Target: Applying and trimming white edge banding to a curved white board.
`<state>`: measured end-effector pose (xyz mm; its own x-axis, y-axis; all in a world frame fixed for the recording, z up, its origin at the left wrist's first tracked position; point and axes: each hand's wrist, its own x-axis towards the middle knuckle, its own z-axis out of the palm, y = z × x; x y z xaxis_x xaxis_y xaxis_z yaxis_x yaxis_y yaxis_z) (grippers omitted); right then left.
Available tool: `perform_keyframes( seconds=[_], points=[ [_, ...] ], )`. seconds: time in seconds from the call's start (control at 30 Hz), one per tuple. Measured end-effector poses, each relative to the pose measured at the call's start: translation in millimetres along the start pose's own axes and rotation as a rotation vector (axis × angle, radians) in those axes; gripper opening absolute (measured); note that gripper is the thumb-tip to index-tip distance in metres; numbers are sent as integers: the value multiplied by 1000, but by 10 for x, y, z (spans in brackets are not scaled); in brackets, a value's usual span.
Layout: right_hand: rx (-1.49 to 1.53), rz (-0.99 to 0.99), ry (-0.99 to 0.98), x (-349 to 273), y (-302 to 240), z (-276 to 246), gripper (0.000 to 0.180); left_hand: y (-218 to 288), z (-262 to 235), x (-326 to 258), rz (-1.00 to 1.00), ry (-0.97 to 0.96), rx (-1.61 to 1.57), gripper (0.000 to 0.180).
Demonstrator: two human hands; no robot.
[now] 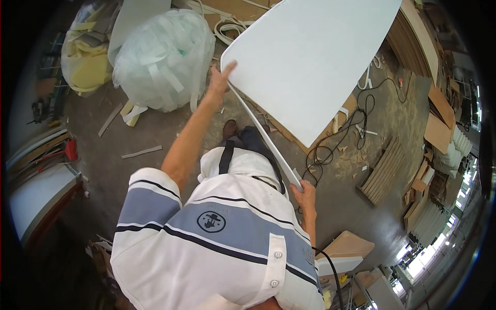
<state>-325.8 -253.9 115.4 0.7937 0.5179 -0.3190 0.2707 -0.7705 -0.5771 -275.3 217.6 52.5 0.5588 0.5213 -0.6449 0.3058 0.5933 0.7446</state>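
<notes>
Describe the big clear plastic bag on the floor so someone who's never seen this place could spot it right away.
Start at the large white foam sheet that the left hand grips. Just left of it on the concrete floor sits the clear bag, stuffed with white strip offcuts; its neighbour holds yellow foam.

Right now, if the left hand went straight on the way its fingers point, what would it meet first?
The left hand points at the white panel it already grips, so it would meet that first; beyond looks like scrap-strewn floor, depth unclear.

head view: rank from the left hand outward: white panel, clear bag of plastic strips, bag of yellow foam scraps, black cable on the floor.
From the left hand:
1. White panel, gripped at its edge.
2. Clear bag of plastic strips, just left.
3. Bag of yellow foam scraps, far left; black cable, right: too close to call.
</notes>
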Motion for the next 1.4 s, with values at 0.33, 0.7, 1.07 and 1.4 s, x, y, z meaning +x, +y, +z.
perform_keyframes(
  seconds=[0.33,0.7,1.07,1.4],
  points=[
    [-46,-91,-90,292,-28,-94,23,-45,91,192,522,137,86,93],
    [-26,-138,-172,364,-373,-240,22,345,-217,329,222,-427,-621,51],
    [-27,-51,-107,345,-456,-411,15,108,-10,424,278,-199,-717,59],
    [335,-5,-425,721,43,423,65,-255,12,107,-9,32,-574,44]
  ],
)
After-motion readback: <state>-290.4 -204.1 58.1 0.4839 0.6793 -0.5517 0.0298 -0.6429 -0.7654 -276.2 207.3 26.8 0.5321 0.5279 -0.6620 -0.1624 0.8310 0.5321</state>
